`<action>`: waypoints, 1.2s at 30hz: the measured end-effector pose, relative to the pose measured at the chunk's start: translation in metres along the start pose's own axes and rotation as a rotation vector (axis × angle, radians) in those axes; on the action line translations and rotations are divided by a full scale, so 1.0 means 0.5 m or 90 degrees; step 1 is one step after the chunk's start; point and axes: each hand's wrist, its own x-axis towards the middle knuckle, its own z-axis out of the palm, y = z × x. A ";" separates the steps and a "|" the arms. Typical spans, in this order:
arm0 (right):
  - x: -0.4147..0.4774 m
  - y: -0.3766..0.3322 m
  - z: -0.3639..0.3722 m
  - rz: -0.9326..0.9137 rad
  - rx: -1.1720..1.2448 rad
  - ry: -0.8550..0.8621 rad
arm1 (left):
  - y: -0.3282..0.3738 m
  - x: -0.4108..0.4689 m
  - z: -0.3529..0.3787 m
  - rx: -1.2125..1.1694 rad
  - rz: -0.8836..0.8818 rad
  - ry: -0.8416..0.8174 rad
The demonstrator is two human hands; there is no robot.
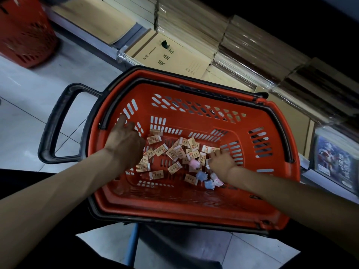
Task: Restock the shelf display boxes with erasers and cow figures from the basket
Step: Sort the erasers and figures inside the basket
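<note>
Pickup step: both hands down in basket [194, 210]. Left hand [126, 146] over left side of erasers [175, 154], one finger out toward the wall, palm hidden, can't tell if it holds any. Right hand [221, 162] curled down on right end of pile, hold unclear too. Cow figures [201, 175] just beside right wrist. Display boxes out of view. Next: close on a batch, lift clear of rim

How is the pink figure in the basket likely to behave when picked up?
The pink figure looks small and rounded, so probably light and apt to tumble when nudged. Lying loose among erasers, it likely lifts free easily.
</note>
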 end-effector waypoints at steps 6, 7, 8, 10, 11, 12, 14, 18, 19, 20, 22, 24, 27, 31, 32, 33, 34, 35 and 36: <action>0.055 -0.087 -0.061 -0.155 0.124 0.191 | -0.001 -0.012 -0.004 0.007 0.003 -0.001; 0.063 -0.092 -0.066 -0.160 0.113 0.181 | -0.001 -0.014 -0.008 0.007 0.002 0.001; 0.066 -0.090 -0.068 -0.163 0.101 0.172 | -0.002 -0.015 -0.010 0.008 0.001 0.002; 0.055 -0.071 -0.064 -0.172 0.123 0.163 | -0.003 -0.015 -0.012 0.004 -0.001 0.004; 0.046 -0.056 -0.052 -0.180 0.133 0.142 | -0.003 -0.015 -0.011 0.000 -0.001 0.007; 0.036 -0.039 -0.036 -0.180 0.125 0.118 | -0.003 -0.016 -0.011 -0.003 -0.001 0.009; 0.012 -0.005 -0.002 -0.150 0.061 0.052 | -0.002 -0.019 -0.013 0.000 -0.002 0.013; -0.009 0.020 0.045 -0.094 0.035 0.011 | 0.000 -0.018 -0.014 -0.005 0.001 0.029; -0.010 0.015 0.043 -0.084 0.071 0.026 | 0.001 -0.018 -0.014 -0.006 0.002 0.027; -0.009 0.007 0.037 -0.072 0.110 0.042 | 0.001 -0.017 -0.011 -0.007 0.003 0.023; -0.005 -0.019 0.020 -0.028 0.205 0.056 | 0.000 -0.014 -0.005 -0.009 0.008 0.025; 0.001 -0.045 -0.003 0.050 0.354 0.055 | -0.001 -0.011 -0.002 -0.001 0.008 0.035; 0.022 -0.069 -0.034 0.210 0.609 -0.007 | 0.000 -0.007 0.001 0.000 0.010 0.021; 0.047 -0.081 -0.066 0.364 0.829 -0.054 | 0.000 -0.004 0.007 0.013 0.010 0.020; 0.052 -0.083 -0.072 0.394 0.879 -0.047 | 0.000 -0.003 0.009 0.012 0.011 0.021; 0.059 -0.088 -0.078 0.415 0.925 -0.025 | 0.001 -0.003 0.012 0.012 0.013 0.021; 0.070 -0.093 -0.082 0.424 0.963 0.001 | 0.000 -0.003 0.014 0.015 0.014 0.021; 0.080 -0.099 -0.087 0.419 0.992 0.017 | 0.001 -0.003 0.015 0.019 0.014 0.020; 0.086 -0.107 -0.096 0.414 1.016 0.017 | 0.001 -0.003 0.017 0.025 0.013 0.019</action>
